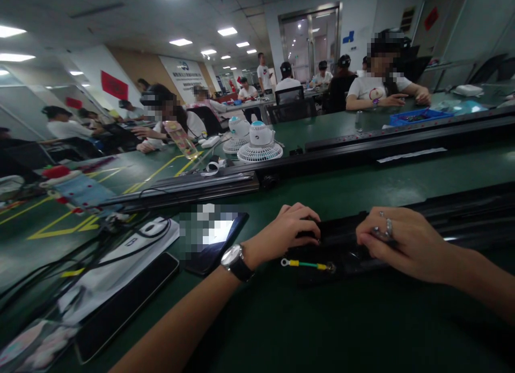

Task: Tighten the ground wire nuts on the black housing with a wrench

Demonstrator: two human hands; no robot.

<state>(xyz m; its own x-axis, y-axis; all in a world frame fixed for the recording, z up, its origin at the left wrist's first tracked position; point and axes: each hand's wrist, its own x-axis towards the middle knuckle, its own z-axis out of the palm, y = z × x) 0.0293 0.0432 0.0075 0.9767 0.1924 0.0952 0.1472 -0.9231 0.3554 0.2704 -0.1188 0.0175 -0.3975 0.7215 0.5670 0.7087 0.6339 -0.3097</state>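
Observation:
A long black rail [454, 214] lies across the green table in front of me. My left hand [292, 231], with a watch on its wrist, curls its thumb and fingers round the rail's left end. My right hand [406, 244] is closed just above the rail, with rings on its fingers. Something metallic shows at its curled fingers, too dark to name. Between the hands and a little nearer to me, a short green wire [308, 264] with yellow sleeves and ring terminals sticks out to the left, its right end at the rail.
On the left lie a phone [215, 244] with a lit screen, a black slab-like device [129, 308], a white box [140, 239] and loose cables. Farther back are more black rails [362, 147], white fans [261, 142], a bottle [181, 139] and a blue tray [420, 116]. Several people sit beyond.

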